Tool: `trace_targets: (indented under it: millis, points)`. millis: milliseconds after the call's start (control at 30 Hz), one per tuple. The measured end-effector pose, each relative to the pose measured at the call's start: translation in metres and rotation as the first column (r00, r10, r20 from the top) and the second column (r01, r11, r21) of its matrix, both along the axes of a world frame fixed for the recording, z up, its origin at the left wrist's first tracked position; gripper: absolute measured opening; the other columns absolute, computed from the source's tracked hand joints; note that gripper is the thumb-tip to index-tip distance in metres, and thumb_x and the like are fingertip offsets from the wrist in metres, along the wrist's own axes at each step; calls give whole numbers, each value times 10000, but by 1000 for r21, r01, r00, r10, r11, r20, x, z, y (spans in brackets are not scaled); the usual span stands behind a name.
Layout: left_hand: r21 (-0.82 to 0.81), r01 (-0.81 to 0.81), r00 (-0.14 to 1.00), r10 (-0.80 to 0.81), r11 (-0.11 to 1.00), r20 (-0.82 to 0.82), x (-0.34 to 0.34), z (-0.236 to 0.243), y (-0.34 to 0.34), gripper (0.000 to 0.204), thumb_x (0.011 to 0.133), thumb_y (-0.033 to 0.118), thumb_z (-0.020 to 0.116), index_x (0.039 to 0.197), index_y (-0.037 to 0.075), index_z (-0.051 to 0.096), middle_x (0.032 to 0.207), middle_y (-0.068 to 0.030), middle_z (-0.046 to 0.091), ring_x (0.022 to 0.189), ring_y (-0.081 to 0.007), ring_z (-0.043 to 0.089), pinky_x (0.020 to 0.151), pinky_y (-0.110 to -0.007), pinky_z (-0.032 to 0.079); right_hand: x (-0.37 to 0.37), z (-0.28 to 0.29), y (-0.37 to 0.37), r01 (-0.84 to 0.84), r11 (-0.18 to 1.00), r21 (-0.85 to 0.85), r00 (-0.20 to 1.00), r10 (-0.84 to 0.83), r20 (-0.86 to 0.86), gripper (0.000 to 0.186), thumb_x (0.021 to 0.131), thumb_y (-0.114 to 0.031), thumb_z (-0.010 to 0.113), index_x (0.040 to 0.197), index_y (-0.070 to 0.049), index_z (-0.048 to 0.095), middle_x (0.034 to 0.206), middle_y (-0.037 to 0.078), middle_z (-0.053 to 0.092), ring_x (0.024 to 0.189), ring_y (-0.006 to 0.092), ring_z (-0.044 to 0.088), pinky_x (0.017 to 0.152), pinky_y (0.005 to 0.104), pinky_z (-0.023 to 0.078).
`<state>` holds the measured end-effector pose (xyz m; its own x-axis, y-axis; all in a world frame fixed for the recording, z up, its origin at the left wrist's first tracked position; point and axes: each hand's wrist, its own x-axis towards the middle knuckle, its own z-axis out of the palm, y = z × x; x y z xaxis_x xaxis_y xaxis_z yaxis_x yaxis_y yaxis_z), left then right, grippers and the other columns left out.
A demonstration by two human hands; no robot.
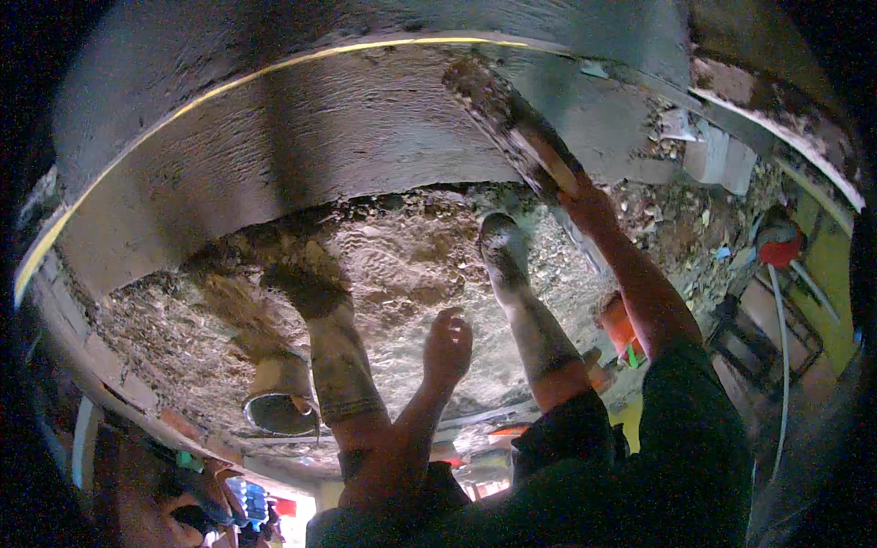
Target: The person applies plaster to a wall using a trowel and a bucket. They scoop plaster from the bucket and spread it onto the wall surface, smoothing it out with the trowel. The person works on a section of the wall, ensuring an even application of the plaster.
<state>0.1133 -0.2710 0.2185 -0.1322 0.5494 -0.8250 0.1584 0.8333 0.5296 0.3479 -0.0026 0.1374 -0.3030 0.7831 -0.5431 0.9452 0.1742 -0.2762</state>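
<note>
My right hand (585, 203) grips a long, narrow plastering float (521, 128) by its near end. The float is smeared with mortar and reaches up and to the left against the grey, freshly coated wall (365, 128). Its far end lies near the yellow-edged strip (356, 47) that runs across the wall. My left hand (448, 347) hangs low over the sandy ground, in front of my legs. Its fingers are loosely bent and slightly apart, with nothing visible in them.
Sand and rubble (411, 251) cover the ground around my dirty boots. A bucket (279, 402) lies tipped on the left. An orange container (619, 324) is beside my right arm. Farther right are a red vessel (778, 245), a pale hose (783, 365) and a dark metal frame (767, 329).
</note>
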Motion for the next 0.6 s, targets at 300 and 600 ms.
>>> trace_targets:
  millis: [300,600]
  points:
    - [60,275,961,-273,960,-34,-4,23,-21,225,840,125,573,1063,96,568,847,-147,632,725,-285,621,663,-368,509,64,140,-45,366,900,-237,923,-317,220,674,849,-399,620,1383,-100,337,917,238,655,808,424,640,689,492,508]
    - [140,728,644,-601,671,-473,-54,140,27,261,843,176,570,1086,85,597,888,-169,654,824,-342,639,719,-421,520,296,229,-183,791,535,-298,611,-720,330,438,875,-339,604,1164,-20,520,989,209,643,928,289,641,795,409,489]
